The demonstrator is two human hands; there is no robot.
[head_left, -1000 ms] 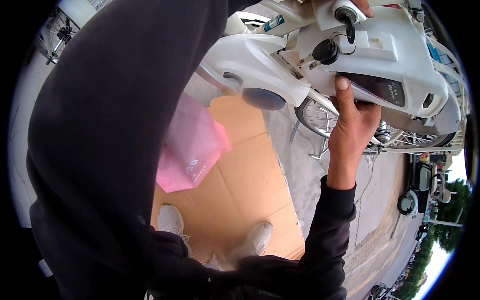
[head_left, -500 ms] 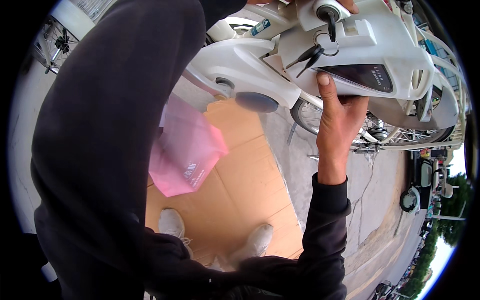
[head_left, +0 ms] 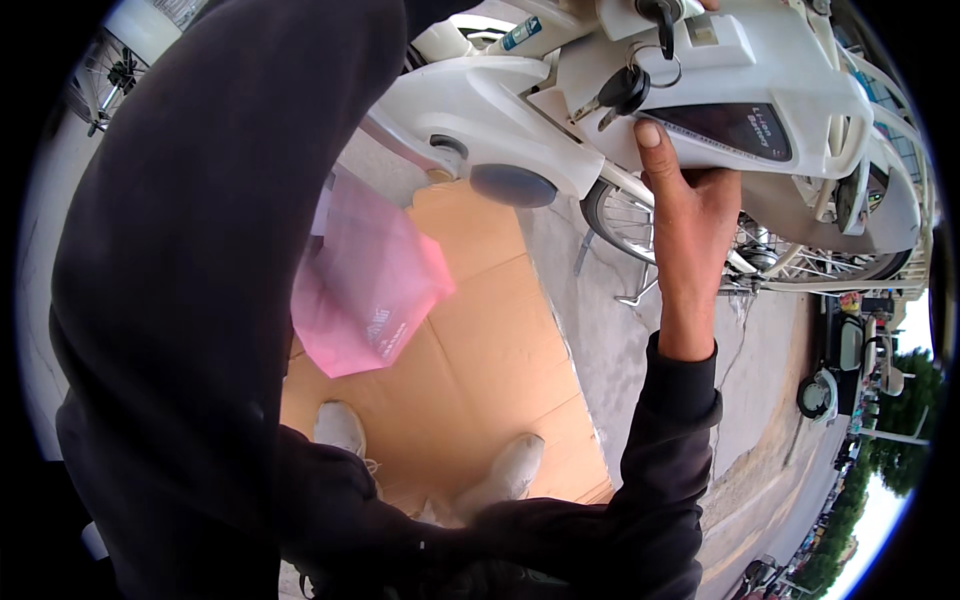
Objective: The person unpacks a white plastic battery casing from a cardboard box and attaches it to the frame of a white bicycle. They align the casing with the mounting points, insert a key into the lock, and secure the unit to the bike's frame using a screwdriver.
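A white bicycle battery pack (head_left: 790, 90) with a dark label panel sits on a white electric bicycle (head_left: 470, 110). My right hand (head_left: 690, 195) grips its lower edge, the thumb lying on the near face below the label and the fingers hidden underneath. A key (head_left: 655, 15) stands in the lock at the top of the picture, and from it hangs a ring with more black-headed keys (head_left: 622, 92). My left arm (head_left: 230, 200) reaches up past the bicycle frame. Only a sliver of my left hand shows at the upper edge by the lock; its fingers are otherwise cut off.
Flattened cardboard (head_left: 480, 330) lies on the concrete under my shoes (head_left: 510, 470). A pink plastic bag (head_left: 375, 290) is beside my left sleeve. The bicycle's kickstand (head_left: 640, 285) and rear wheel are beyond my right wrist. A parked scooter (head_left: 820, 392) stands farther right.
The battery pack and bicycle appear slightly higher in the picture. The hanging keys have swung and turned. My right hand keeps its grip, and less of my left hand shows.
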